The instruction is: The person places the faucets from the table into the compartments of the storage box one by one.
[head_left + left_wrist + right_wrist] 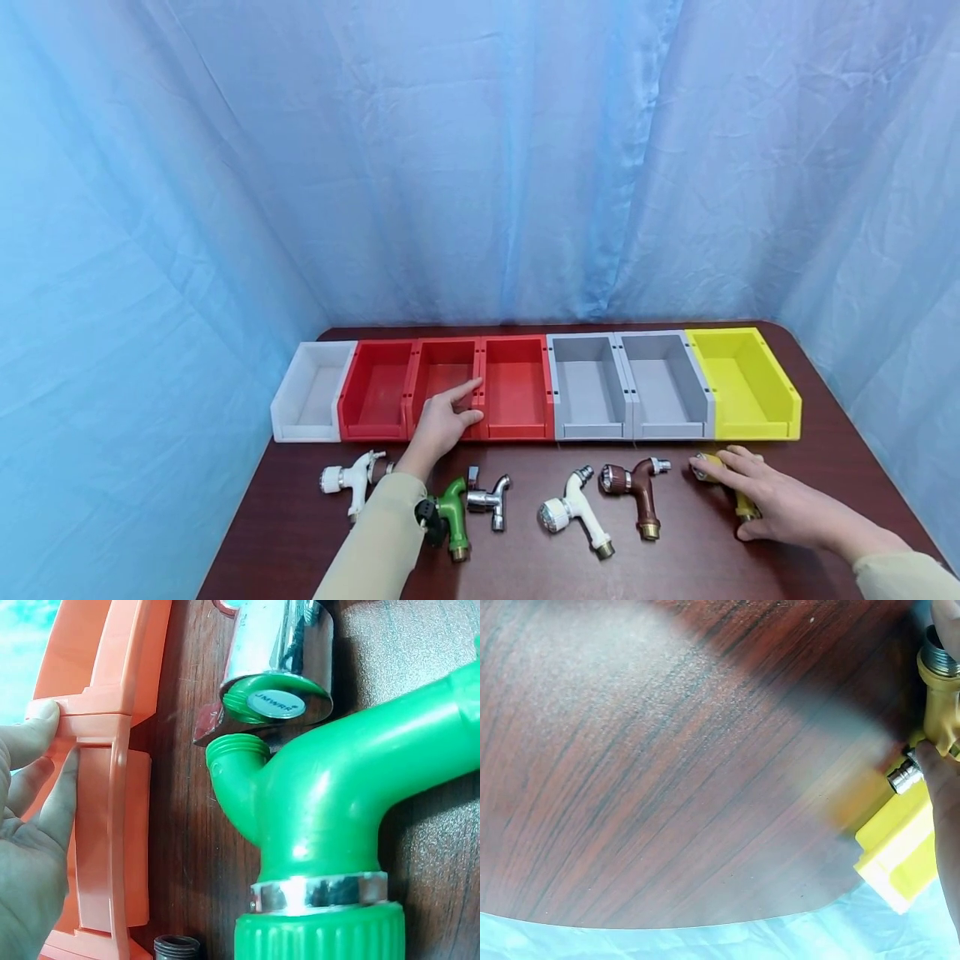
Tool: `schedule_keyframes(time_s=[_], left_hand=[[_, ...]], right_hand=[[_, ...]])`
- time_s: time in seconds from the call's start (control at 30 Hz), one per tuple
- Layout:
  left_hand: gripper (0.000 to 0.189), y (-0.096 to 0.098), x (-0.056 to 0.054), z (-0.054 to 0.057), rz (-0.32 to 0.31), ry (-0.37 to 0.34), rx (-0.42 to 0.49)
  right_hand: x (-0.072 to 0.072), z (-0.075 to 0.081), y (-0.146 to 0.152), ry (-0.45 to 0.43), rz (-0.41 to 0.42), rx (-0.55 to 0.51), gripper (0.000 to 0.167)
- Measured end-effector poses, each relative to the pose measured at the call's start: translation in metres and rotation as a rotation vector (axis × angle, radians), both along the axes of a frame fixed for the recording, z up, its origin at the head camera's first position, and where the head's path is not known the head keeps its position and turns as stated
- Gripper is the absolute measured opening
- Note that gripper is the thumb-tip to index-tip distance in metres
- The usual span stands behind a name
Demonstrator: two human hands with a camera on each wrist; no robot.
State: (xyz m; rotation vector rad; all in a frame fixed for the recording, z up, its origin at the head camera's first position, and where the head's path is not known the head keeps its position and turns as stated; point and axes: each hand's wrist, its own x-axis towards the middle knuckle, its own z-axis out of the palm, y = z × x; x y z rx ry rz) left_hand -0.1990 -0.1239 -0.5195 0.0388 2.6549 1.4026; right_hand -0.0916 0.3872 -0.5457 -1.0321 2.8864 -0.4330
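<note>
My left hand (438, 425) reaches over the front of the red bins, thumb and forefinger apart. In the left wrist view its fingertips touch the front rim (97, 705) where two bins meet. Below that arm lie a green faucet (452, 508) with a dark handle and a small chrome faucet (489, 500). At the right, my right hand (787, 500) grips a yellow faucet (746, 507) that lies on the table, thumb near its threaded brass end. Much of this faucet is hidden by the hand; its metal spout tip (905, 777) shows in the right wrist view.
Along the back stand a white bin (307, 433), several red bins (517, 432), two grey bins (592, 432) and a yellow bin (757, 431). White faucets (356, 479) (585, 508) and a brown faucet (643, 492) lie in front. Blue curtains (480, 167) surround the table.
</note>
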Motion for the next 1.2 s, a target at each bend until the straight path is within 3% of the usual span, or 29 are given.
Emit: schedule_keyframes(time_s=[0.23,0.63,0.8,1.03,1.2], left_hand=[[0.06,-0.001,0.0,0.0,-0.005,-0.004,0.002],[0.06,-0.001,0.0,0.0,-0.014,0.0,-0.006],[0.06,-0.002,0.0,0.0,-0.014,-0.005,-0.006],[0.06,-0.002,0.0,0.0,-0.018,0.005,-0.002],[0.06,-0.002,0.0,-0.001,-0.017,0.001,-0.002]], right_hand=[[0.002,0.002,-0.001,0.126,0.028,0.067,0.109],[-0.003,0.02,0.002,0.312,0.062,0.061,0.115],[-0.007,0.029,0.003,0.335,0.047,0.062,0.112],[-0.022,0.043,0.01,0.353,0.087,0.013,0.086],[-0.032,0.049,0.013,0.383,0.111,-0.001,0.087]])
